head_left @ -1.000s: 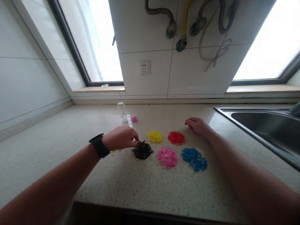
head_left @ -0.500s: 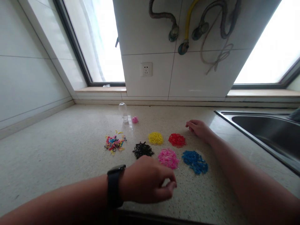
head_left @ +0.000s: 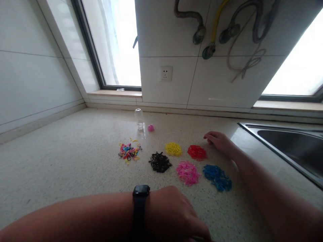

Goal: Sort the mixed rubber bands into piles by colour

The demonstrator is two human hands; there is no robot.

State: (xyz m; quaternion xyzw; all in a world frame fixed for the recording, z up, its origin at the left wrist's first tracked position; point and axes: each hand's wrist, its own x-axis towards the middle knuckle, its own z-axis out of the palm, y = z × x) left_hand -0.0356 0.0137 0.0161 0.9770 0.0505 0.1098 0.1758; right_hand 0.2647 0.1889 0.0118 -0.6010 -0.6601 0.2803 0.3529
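Observation:
Five sorted piles of small rubber bands lie on the speckled counter [head_left: 75, 161]: yellow [head_left: 173, 149], red [head_left: 197, 152], black [head_left: 159, 162], pink [head_left: 187, 172] and blue [head_left: 217, 177]. A mixed-colour pile [head_left: 129, 151] lies to their left. My left hand [head_left: 174, 215], with a black watch on its wrist, hovers low at the front of the counter. Its fingers are curled together and run off the bottom edge. My right hand [head_left: 219, 141] rests on the counter just right of the red pile, fingers loosely curled, nothing seen in them.
A small clear bottle [head_left: 139, 119] and a pink cap [head_left: 150, 127] stand behind the piles. A steel sink [head_left: 290, 144] lies at the right. Hoses hang on the tiled wall above a socket [head_left: 165, 73]. Windows flank the wall.
My left hand drew back from the black pile toward the counter's front edge, uncovering the mixed pile. The view shifted slightly left. My right hand stayed put.

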